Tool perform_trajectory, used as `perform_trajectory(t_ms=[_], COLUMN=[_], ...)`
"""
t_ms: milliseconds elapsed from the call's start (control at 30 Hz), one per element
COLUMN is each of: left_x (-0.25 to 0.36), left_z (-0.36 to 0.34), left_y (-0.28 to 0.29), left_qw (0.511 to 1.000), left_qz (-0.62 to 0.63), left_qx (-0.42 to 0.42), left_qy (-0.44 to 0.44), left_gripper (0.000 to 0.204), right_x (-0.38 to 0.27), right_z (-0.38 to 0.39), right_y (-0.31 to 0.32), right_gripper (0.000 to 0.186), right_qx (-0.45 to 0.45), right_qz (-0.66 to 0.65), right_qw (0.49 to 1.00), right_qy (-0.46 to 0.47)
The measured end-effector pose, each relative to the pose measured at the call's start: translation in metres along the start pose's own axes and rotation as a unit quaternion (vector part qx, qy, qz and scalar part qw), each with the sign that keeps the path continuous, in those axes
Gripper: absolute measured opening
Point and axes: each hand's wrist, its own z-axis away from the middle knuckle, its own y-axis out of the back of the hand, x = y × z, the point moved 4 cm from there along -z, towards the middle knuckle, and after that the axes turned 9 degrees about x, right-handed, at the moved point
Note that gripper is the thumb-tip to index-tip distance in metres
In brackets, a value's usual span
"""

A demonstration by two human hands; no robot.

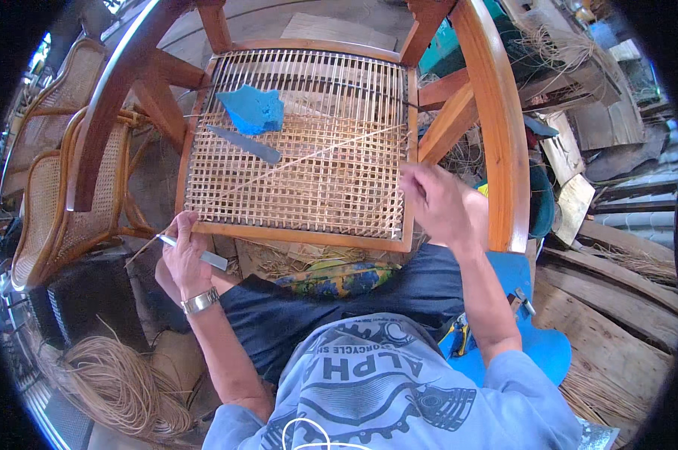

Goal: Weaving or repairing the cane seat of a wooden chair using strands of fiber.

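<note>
A wooden chair frame lies before me, with a half-woven cane seat stretched across it. My left hand is closed at the seat's near left corner, around a thin flat metal tool whose other end pokes out pale on the far side. Beside it a cane strand sticks out to the left. Over the seat's right rail is my right hand, fingers curled together; whatever they pinch is hidden. A loose diagonal strand crosses the weave. On the seat rest a blue foam piece and a flat metal strip.
Chair legs rise on both sides of the seat. Cane-backed chairs stand at left, above a coil of cane. Pliers lie on a blue surface at my right, near wooden planks.
</note>
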Motion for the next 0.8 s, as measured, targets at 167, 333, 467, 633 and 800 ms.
perform_trajectory(t_ms=[167,333,467,633,800], left_x=[0.008,0.061,0.069,-0.006,-0.087], left_z=[0.008,0.05,0.065,0.055,0.072], left_y=[-0.002,-0.017,-0.059,-0.18,-0.335], left_qw=[0.999,0.991,0.939,0.768,0.702], left_qz=[0.021,-0.02,-0.208,-0.464,-0.45], left_qx=[-0.022,-0.11,-0.189,-0.357,-0.46], left_qy=[-0.025,-0.078,-0.197,-0.26,-0.306], left_gripper=[0.02,0.017,0.031,0.049,0.045], right_x=[0.02,-0.001,-0.018,0.015,0.062], right_z=[-0.048,-0.065,-0.029,0.044,0.111], right_y=[-0.015,-0.055,-0.048,0.009,0.042], right_gripper=[0.034,0.052,0.061,0.069,0.056], right_qx=[-0.003,-0.024,0.05,0.175,0.12], right_qz=[0.101,0.096,0.054,-0.006,0.149], right_qw=[0.995,0.993,0.996,0.984,0.981], right_qy=[-0.009,0.064,0.057,-0.012,-0.034])
